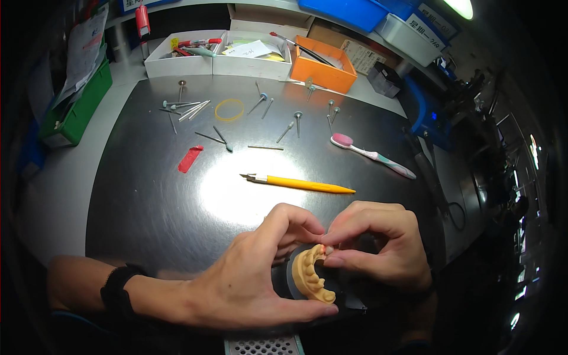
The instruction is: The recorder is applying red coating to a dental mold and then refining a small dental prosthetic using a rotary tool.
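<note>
Behind the orange tray of tools, both hands' fingers clamped on the tooth model.

Dark glossy bench reflected an overhead lamp; grey surround, blue bins shelved behind; surroundings dim.

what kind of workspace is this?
Likely a dental lab bench: both hands hold a tan plaster teeth model, small metal rotary burs lie scattered on the dark worktop, beside a pink-headed toothbrush.
</note>
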Demonstrator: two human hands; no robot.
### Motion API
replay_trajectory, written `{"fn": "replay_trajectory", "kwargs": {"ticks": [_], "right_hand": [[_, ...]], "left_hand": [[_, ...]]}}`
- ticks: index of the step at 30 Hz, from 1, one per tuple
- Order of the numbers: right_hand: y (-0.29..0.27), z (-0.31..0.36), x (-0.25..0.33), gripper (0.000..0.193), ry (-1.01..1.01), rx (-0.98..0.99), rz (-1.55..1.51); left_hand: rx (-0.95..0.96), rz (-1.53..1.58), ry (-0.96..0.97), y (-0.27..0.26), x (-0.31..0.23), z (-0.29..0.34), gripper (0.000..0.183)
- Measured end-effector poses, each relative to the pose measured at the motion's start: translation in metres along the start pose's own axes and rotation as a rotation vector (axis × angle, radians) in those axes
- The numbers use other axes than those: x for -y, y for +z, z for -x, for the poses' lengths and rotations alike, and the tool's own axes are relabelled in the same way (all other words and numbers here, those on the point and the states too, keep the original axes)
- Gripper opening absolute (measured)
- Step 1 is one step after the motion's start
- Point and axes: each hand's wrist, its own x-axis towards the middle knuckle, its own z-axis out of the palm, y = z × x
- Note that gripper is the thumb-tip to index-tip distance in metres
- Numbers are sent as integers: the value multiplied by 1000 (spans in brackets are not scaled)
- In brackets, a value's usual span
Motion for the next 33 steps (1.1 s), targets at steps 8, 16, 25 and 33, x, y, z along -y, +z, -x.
{"fn": "replay_trajectory", "kwargs": {"ticks": [8,16,25,33], "right_hand": [[2,1,2,10,63,-36,-65],[2,2,-1,11,-94,-42,56],[6,5,-2,16,-298,-90,343],[11,4,-3,22,-405,-159,489]], "left_hand": [[84,-9,-79,-3,-8,0,76],[105,-16,-84,-6,-10,-1,67],[115,-97,-36,-6,-10,-1,63],[101,-40,-103,-7,-12,-2,64]]}}
